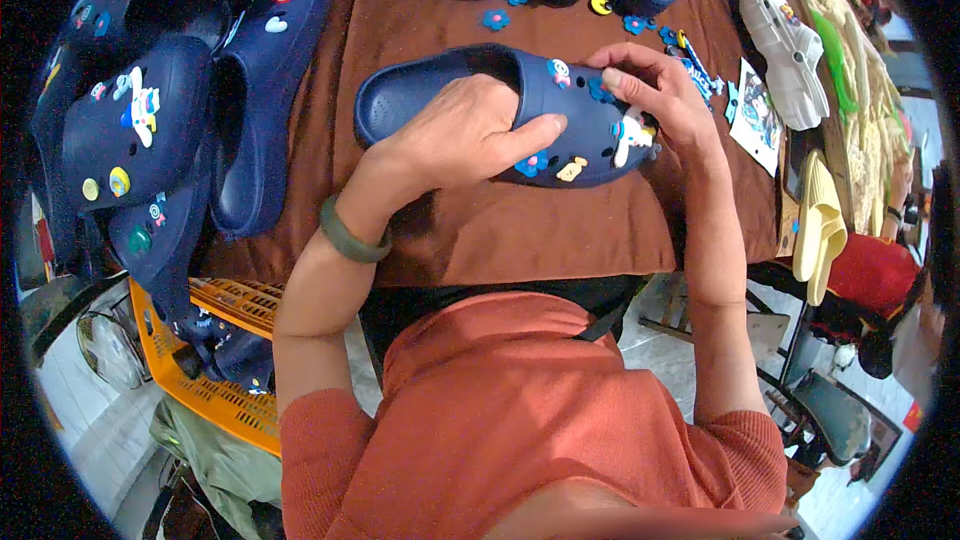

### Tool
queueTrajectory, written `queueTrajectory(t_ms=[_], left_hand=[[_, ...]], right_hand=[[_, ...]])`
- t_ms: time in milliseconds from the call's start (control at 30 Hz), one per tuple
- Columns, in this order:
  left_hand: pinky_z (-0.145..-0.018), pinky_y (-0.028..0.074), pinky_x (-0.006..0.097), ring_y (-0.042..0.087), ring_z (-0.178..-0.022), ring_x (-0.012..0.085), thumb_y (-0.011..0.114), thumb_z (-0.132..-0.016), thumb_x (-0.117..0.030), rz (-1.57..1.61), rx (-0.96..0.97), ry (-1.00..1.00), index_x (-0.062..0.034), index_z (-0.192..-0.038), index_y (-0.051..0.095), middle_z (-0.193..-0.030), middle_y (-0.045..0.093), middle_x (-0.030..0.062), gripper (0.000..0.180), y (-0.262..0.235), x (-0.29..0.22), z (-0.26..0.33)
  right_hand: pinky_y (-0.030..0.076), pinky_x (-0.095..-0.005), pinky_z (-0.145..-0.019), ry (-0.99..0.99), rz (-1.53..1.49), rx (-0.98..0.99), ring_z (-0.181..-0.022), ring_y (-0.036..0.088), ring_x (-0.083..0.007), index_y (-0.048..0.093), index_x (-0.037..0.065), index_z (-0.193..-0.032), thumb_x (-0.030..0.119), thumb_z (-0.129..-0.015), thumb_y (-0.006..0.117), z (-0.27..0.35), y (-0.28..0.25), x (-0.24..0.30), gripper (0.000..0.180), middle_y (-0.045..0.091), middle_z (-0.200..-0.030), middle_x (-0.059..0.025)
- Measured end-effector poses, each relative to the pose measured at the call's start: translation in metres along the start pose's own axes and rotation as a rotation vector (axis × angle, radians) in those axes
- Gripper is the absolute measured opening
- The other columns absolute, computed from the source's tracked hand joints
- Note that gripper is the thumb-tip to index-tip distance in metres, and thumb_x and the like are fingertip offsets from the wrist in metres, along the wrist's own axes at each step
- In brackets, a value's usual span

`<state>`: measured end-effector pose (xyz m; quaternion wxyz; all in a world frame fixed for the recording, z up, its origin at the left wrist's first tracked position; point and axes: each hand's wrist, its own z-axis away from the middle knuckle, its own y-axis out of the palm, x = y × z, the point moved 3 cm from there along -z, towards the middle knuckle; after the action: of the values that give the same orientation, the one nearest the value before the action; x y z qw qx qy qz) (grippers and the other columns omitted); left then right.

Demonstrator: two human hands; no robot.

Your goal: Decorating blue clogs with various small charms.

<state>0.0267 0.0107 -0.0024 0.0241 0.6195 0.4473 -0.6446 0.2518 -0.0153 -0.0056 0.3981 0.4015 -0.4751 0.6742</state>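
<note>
While my forearms come up from the lower edge, my left hand lies palm-down across the middle of a navy clog, wrist bent, fingers curled over its near side and thumb stretched along the upper toward the toe, so it has the shoe firmly clasped. A green bangle sits on that wrist. My right hand reaches in from the right with the elbow low and the wrist cocked, fingertips pinched together on top of the toe end; they press against a blue flower charm, though whether something small is nipped between them I cannot tell. The clog lies on its side on the brown cloth of the tabletop, near the middle, heel opening to the left, and its upper carries several bright charms. Much of the shoe's middle is hidden under my left hand, and its far toe edge behind my right fingers. More navy clogs with charms lie to the left, their outer ones dim and bent at the rim; others at the top edge are cut off. Loose charms are scattered beyond the shoe. A white clog lies at the right, with a pale yellow one below it, and an orange crate below left is partly hidden by my arm.
</note>
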Motion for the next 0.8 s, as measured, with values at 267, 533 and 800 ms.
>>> queueTrajectory(t_ms=[267, 533, 800], left_hand=[[-0.065, 0.047, 0.049, 0.058, -0.068, 0.0458, 0.049, -0.093, -0.043, 0.063, -0.12, 0.004, 0.0036, -0.077, 0.063, -0.069, 0.058, 0.0278, 0.052, -0.001, 0.0, -0.002], [-0.064, 0.047, 0.049, 0.06, -0.069, 0.0453, 0.05, -0.092, -0.045, 0.008, -0.051, -0.049, 0.0042, -0.077, 0.063, -0.069, 0.059, 0.028, 0.054, 0.0, 0.004, -0.002], [-0.057, 0.047, 0.047, 0.059, -0.057, 0.0426, 0.053, -0.09, -0.055, -0.065, -0.006, -0.065, 0.008, -0.06, 0.058, -0.057, 0.054, 0.028, 0.07, 0.002, 0.008, -0.001]], right_hand=[[0.049, -0.0314, -0.077, -0.063, 0.348, -0.476, -0.088, 0.066, -0.0203, 0.067, 0.002, -0.104, 0.031, -0.089, 0.067, -0.014, -0.032, -0.022, 0.033, 0.07, -0.094, -0.0113], [0.044, -0.0424, -0.089, -0.372, 1.006, -0.503, -0.105, 0.056, -0.0357, 0.063, 0.006, -0.112, 0.016, -0.087, 0.061, -0.022, -0.031, -0.042, 0.027, 0.06, -0.111, -0.0173], [0.043, -0.0435, -0.09, -0.437, 1.074, -0.474, -0.107, 0.053, -0.0347, 0.055, 0.005, -0.119, 0.008, -0.084, 0.053, -0.02, -0.025, -0.042, 0.035, 0.056, -0.115, -0.017]])
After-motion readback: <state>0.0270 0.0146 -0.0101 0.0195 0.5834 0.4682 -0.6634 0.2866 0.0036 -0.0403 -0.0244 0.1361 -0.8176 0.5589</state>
